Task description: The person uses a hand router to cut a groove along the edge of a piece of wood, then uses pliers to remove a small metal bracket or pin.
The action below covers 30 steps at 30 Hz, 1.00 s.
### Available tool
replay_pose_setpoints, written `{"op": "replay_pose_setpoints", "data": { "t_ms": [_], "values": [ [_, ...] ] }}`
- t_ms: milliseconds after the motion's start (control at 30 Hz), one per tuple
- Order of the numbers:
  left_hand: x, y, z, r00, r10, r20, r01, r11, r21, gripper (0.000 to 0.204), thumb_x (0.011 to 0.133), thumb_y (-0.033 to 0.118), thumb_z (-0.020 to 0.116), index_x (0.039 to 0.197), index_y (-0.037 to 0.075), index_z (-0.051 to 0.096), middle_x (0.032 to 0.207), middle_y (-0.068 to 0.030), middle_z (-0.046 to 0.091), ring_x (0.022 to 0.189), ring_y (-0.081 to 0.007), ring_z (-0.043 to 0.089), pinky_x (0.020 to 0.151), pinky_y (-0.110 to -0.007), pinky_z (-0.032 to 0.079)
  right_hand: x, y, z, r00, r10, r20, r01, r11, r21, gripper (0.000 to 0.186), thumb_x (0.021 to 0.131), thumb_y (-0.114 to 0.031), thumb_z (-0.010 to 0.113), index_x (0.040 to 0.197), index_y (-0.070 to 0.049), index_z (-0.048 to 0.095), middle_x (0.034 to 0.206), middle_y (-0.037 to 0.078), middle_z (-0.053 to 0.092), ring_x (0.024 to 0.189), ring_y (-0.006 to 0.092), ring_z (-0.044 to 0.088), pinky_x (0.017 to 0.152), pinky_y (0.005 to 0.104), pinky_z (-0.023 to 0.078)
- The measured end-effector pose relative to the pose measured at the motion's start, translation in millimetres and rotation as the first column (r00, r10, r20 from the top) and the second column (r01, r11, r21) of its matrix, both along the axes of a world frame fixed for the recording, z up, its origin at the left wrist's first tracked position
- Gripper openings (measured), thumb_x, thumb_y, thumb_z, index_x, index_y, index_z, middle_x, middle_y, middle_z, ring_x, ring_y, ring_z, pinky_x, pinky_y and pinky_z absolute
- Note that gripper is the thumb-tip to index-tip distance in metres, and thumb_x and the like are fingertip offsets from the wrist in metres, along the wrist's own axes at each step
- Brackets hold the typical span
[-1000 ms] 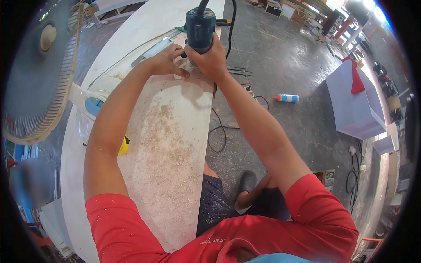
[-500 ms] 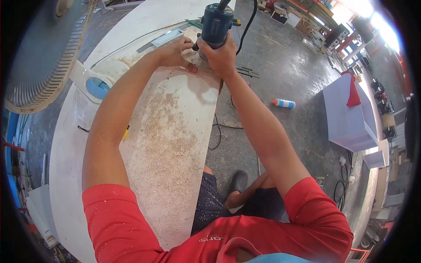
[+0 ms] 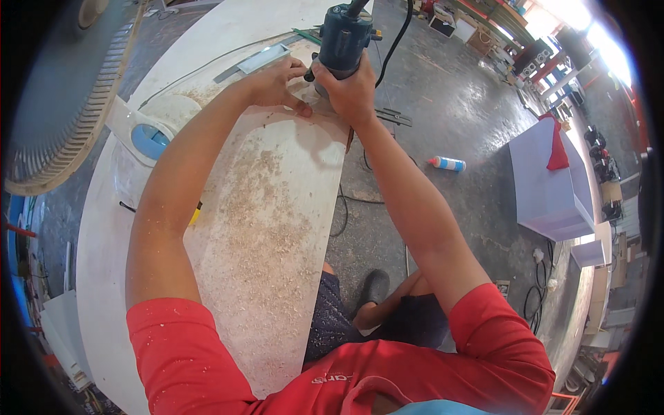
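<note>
A white table (image 3: pixel 104 270) takes up the most room, its left edge bowed and its right edge running along beside the person's legs. Pale wood shavings (image 3: pixel 256 207) spread over its middle and toward its near end. At the right edge, in the far half, the power tool (image 3: pixel 344 38) stands almost upright: a stout, rounded cylinder in dark blue-green, its casing slightly glossy, narrowing to a greyish collar lower down. A thick black cable leaves its top. The right hand (image 3: pixel 351 88) is wrapped around the lower body, fingers clamped on it. The left hand (image 3: pixel 277 84) curves just left of the tool, thumb and fingers spread apart; from this angle it is hard to say whether its fingertips touch the tool's base. Smallest is a black knob (image 3: pixel 310 75) jutting from the tool's left side, near the left fingertips.
</note>
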<state>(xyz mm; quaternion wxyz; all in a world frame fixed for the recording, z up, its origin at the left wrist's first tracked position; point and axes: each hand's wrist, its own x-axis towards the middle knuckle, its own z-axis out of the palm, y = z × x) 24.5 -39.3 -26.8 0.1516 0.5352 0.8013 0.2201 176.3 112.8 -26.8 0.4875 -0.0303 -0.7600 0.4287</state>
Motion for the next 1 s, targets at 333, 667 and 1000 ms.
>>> {"op": "replay_pose_setpoints", "data": {
  "t_ms": [333, 667, 1000],
  "values": [
    [-19.0, 20.3, 8.9, 0.999, -0.009, -0.036, 0.006, 0.997, -0.075, 0.116, 0.068, 0.065, 0.092, 0.156, 0.002, 0.047, 0.161, -0.0142, 0.038, 0.150, -0.0328, 0.039, 0.121, -0.042, 0.039, -20.8, 22.5, -1.7, 0.999, -0.031, -0.023, 0.033, 0.998, 0.062, 0.058, 0.075, -0.033, 0.089, 0.115, 0.001, 0.063, 0.096, 0.019, 0.076, 0.088, 0.0340, 0.077, 0.080, 0.0432, 0.060],
    [-30.0, 45.6, 26.3, 0.998, 0.017, -0.066, -0.028, 0.984, -0.178, 0.097, 0.070, 0.065, 0.090, 0.139, 0.003, 0.059, 0.129, -0.0174, 0.065, 0.124, -0.0359, 0.062, 0.103, -0.046, 0.049, -46.3, 46.2, -1.0, 0.999, -0.038, -0.032, 0.040, 0.997, 0.068, 0.062, 0.074, -0.037, 0.089, 0.118, -0.001, 0.063, 0.103, 0.020, 0.076, 0.094, 0.0353, 0.076, 0.085, 0.0441, 0.060],
    [-9.7, 29.2, 26.9, 1.000, 0.005, 0.021, -0.003, 0.992, -0.129, 0.094, 0.070, 0.062, 0.092, 0.140, 0.008, 0.060, 0.133, -0.0169, 0.056, 0.128, -0.0341, 0.054, 0.107, -0.044, 0.045, -26.1, 30.9, -3.4, 0.994, -0.100, 0.037, 0.098, 0.994, 0.049, 0.065, 0.074, -0.037, 0.090, 0.120, -0.002, 0.061, 0.101, 0.019, 0.076, 0.093, 0.0338, 0.076, 0.084, 0.0431, 0.060]
  ]
}}
